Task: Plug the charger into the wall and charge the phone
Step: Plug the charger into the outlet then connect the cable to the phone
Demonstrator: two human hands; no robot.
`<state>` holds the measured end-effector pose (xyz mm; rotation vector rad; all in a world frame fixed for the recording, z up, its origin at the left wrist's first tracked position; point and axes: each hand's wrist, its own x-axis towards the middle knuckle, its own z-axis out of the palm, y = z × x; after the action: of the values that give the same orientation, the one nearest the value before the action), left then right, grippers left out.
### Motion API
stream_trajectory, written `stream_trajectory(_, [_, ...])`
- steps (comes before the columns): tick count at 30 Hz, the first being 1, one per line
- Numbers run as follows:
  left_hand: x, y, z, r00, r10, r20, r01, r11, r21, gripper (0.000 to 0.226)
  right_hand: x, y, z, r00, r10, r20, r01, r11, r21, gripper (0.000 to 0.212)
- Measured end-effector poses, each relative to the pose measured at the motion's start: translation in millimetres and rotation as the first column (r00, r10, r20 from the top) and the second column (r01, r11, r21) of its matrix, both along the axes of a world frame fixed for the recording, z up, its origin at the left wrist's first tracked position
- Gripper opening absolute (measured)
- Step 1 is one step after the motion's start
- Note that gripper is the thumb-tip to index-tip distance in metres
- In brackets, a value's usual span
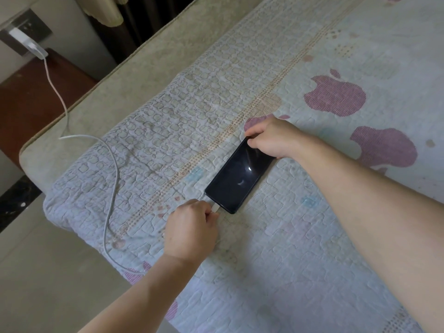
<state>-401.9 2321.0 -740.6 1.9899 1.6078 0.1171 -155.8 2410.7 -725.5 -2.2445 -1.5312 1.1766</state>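
A black phone lies screen up on the quilted bed cover, its screen dark. My right hand grips the phone's far end. My left hand pinches the white cable plug at the phone's near end; the plug touches the port edge. The white cable loops across the cover's left side and up to the white charger, which sits in the dark wall socket plate at the top left.
A beige mattress edge runs along the left of the cover. A brown nightstand stands under the socket. Dark curtains hang at the top. Light floor lies at the lower left.
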Motion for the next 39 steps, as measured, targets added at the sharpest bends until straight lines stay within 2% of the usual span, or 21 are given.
stream_trajectory(3, [-0.6,2.7,0.4,1.000,-0.020,-0.019,0.020,1.000,-0.013,0.023,-1.4,-2.3,3.6,0.997,0.047,0.068,-0.048,0.999,0.000,0.042])
stream_trajectory(9, [-1.8,7.6,3.5,0.997,-0.048,-0.054,0.046,0.998,-0.042,0.021,-7.9,-6.9,11.0,0.992,0.061,0.106,-0.057,0.998,-0.034,0.047])
stream_trajectory(13, [-2.7,7.5,4.9,0.996,-0.050,-0.077,0.046,0.998,-0.046,0.022,-10.2,-9.2,14.1,0.998,0.002,0.070,0.007,0.991,-0.132,0.053])
stream_trajectory(18, [-1.9,7.8,9.9,0.993,-0.060,-0.099,0.054,0.997,-0.062,0.022,-11.3,-10.3,15.0,0.999,-0.018,0.045,0.025,0.987,-0.159,0.056])
stream_trajectory(31, [-6.2,1.2,9.8,0.997,-0.029,-0.078,0.025,0.999,-0.047,0.031,-8.5,-13.1,10.2,0.998,-0.054,0.037,0.059,0.989,-0.134,0.055])
stream_trajectory(36, [-7.7,1.5,15.7,0.994,-0.039,-0.098,0.037,0.999,-0.016,0.022,-7.3,-15.5,13.4,0.996,-0.087,-0.001,0.087,0.994,-0.069,0.049])
stream_trajectory(39, [-9.4,0.3,24.5,0.998,-0.034,-0.050,0.035,0.999,0.023,0.012,-4.5,-21.6,18.8,0.996,-0.086,0.005,0.086,0.994,-0.060,0.049])
